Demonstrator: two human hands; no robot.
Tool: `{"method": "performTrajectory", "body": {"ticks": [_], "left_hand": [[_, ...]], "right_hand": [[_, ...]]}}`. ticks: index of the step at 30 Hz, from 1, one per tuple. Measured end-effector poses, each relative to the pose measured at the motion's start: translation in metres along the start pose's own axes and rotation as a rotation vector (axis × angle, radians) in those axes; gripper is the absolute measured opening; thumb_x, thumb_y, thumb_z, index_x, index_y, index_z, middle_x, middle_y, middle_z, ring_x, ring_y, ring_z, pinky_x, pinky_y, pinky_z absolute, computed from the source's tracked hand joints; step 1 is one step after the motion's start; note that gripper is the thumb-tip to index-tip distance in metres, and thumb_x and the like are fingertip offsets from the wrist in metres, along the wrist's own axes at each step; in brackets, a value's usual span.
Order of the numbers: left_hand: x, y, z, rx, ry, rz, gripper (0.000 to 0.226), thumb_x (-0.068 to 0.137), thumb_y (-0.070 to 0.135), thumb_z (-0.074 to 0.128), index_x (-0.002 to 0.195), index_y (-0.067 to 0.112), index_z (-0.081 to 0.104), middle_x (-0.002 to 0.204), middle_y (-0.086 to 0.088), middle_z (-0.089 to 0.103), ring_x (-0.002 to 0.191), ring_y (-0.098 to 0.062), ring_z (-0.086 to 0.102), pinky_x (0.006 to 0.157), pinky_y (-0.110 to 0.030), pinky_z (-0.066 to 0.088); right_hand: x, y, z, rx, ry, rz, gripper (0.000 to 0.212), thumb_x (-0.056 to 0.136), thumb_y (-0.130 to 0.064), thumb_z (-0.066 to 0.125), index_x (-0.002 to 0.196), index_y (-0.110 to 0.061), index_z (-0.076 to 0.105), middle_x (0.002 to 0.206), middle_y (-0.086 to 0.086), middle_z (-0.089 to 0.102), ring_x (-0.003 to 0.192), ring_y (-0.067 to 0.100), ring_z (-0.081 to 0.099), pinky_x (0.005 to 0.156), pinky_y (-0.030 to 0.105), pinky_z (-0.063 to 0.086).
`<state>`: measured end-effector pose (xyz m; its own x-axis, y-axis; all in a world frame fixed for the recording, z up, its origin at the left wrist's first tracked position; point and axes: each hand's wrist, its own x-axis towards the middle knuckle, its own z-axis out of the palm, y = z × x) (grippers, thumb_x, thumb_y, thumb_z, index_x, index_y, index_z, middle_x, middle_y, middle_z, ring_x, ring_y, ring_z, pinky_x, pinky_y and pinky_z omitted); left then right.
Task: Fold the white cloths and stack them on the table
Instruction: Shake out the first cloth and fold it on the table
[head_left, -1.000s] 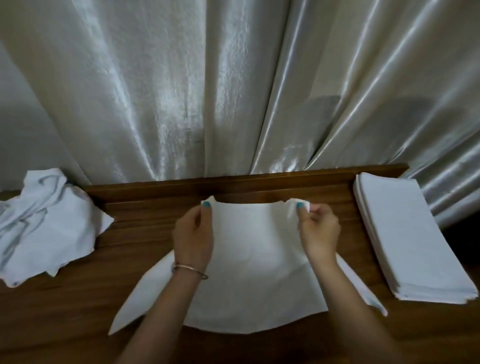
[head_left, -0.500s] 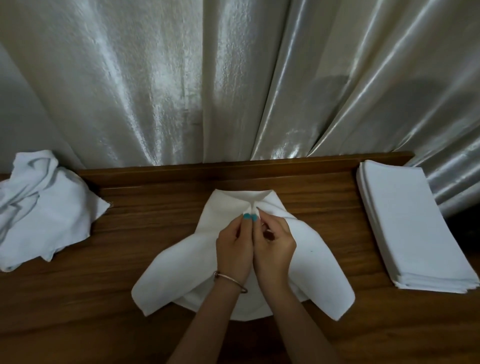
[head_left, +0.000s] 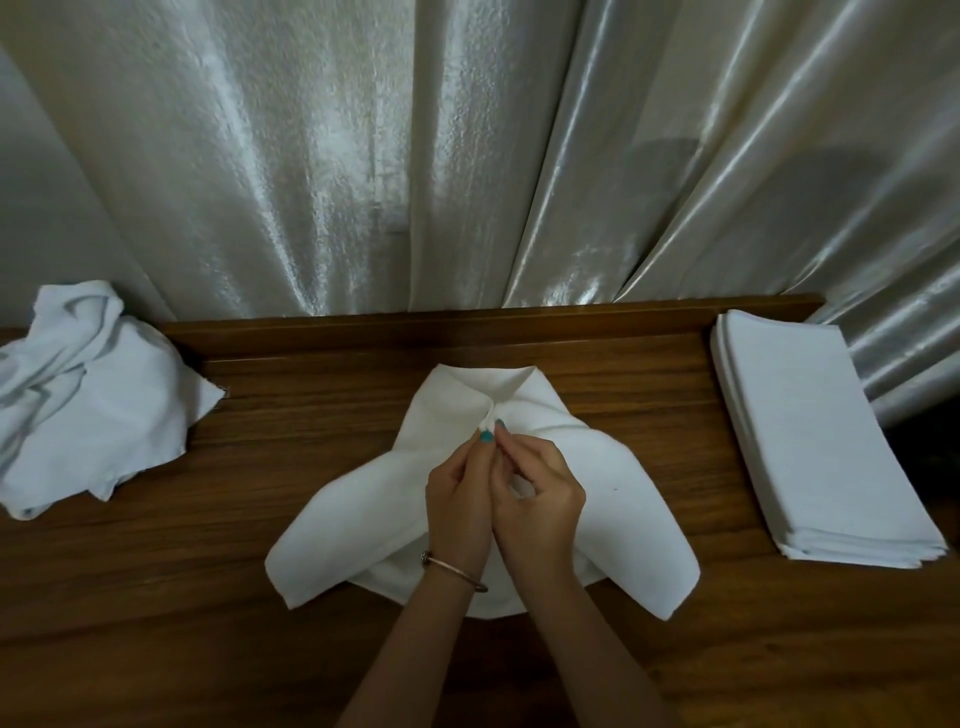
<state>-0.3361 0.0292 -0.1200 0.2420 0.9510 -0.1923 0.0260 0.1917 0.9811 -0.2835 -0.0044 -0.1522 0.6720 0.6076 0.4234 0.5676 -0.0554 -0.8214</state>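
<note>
Dim, soft light overall, low contrast. Brightest area is the satin curtain (head_left: 467, 156): vertical sheen streaks on its folds, mild glare near the lower middle, a grey shadow patch on the right folds. Wooden table (head_left: 156, 597) is dark, faint reflections only along the back ledge. White cloth (head_left: 597, 493) in the centre reads clean, not blown out; hands cast little shadow on it. Focus is soft everywhere, slight smear on the fingertips. Wide-angle bend shows at the edges: table ledge bows, folded stack (head_left: 821, 441) on the right leans outward, corners darken.

no readable text, labels or signs
</note>
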Motion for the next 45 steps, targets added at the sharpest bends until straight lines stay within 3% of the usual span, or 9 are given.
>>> {"method": "performTrajectory", "body": {"ticks": [6,9,13,20,29,32,35,40,45], "left_hand": [[-0.008,-0.01,-0.013,0.028,0.095,-0.024,0.023,0.091,0.023,0.057,0.069,0.024,0.065,0.062,0.014,0.066,0.063,0.001,0.059,0.058,-0.012,0.046],[-0.016,-0.02,-0.017,0.098,0.136,0.046,0.032,0.09,0.03,0.055,0.064,0.011,0.06,0.059,-0.001,0.058,0.059,-0.002,0.051,0.055,-0.009,0.039],[-0.027,-0.025,-0.017,0.187,0.172,0.158,0.037,0.081,0.04,0.054,0.062,0.008,0.059,0.062,-0.01,0.057,0.061,-0.007,0.052,0.053,-0.01,0.038],[-0.038,-0.03,-0.026,0.311,0.156,0.269,0.04,0.072,0.082,0.034,0.067,0.05,0.058,0.067,0.034,0.061,0.069,0.007,0.06,0.054,-0.003,0.042],[-0.047,-0.004,-0.057,0.168,0.246,0.291,0.052,0.077,0.079,0.026,0.079,0.034,0.053,0.081,0.03,0.062,0.075,0.005,0.061,0.059,-0.004,0.044],[-0.035,0.018,-0.081,0.129,0.4,0.286,0.031,0.091,0.051,0.036,0.072,0.029,0.047,0.067,0.023,0.06,0.058,0.003,0.055,0.05,-0.007,0.039],[-0.015,0.048,-0.112,0.129,0.497,0.375,0.028,0.096,0.029,0.039,0.069,0.026,0.043,0.06,0.009,0.052,0.054,0.004,0.048,0.05,-0.007,0.036],[0.02,0.091,-0.146,0.284,0.544,0.508,0.039,0.099,0.017,0.041,0.062,0.029,0.033,0.058,0.007,0.036,0.053,0.007,0.043,0.051,-0.007,0.033],[0.037,0.133,-0.16,0.341,0.524,0.561,0.036,0.098,0.021,0.044,0.064,0.013,0.037,0.057,0.004,0.034,0.054,-0.004,0.032,0.051,-0.008,0.031]], "right_hand": [[0.0,-0.01,-0.03,0.185,-0.411,0.151,0.027,0.089,-0.019,0.052,0.106,-0.013,0.072,0.106,-0.01,0.067,0.099,0.0,0.062,0.085,0.016,0.052],[0.052,-0.003,-0.033,0.212,-0.292,0.419,0.026,0.092,-0.004,0.054,0.095,-0.023,0.072,0.094,-0.011,0.068,0.088,0.004,0.064,0.08,0.025,0.054],[0.147,0.034,0.007,-0.236,-0.398,0.492,0.03,0.086,-0.012,0.062,0.116,-0.015,0.065,0.108,-0.003,0.066,0.109,0.021,0.06,0.096,0.034,0.048],[0.173,0.05,0.081,-0.838,-0.997,0.448,0.048,0.077,-0.033,0.065,0.12,-0.014,0.056,0.115,0.008,0.06,0.108,0.031,0.06,0.092,0.043,0.052],[0.175,0.048,0.072,-0.831,-0.785,0.344,0.02,0.086,-0.039,0.061,0.088,-0.02,0.068,0.088,0.003,0.065,0.085,0.024,0.062,0.071,0.035,0.049],[0.193,0.025,0.034,-0.745,-0.737,0.333,0.016,0.082,-0.027,0.061,0.078,-0.013,0.067,0.077,0.006,0.068,0.078,0.026,0.066,0.072,0.036,0.055],[0.208,-0.004,-0.009,-0.512,-0.661,0.422,0.011,0.087,-0.009,0.055,0.079,-0.003,0.058,0.058,0.013,0.067,0.061,0.024,0.071,0.045,0.027,0.047],[0.205,-0.066,-0.065,-0.048,-0.515,0.595,0.014,0.095,0.002,0.043,0.088,-0.01,0.044,0.077,0.017,0.061,0.041,0.013,0.066,0.032,0.018,0.044],[0.197,-0.108,-0.096,0.192,-0.307,0.473,0.037,0.089,0.016,0.029,0.09,-0.007,0.058,0.084,0.025,0.061,0.044,0.02,0.067,0.042,0.025,0.056]]}}
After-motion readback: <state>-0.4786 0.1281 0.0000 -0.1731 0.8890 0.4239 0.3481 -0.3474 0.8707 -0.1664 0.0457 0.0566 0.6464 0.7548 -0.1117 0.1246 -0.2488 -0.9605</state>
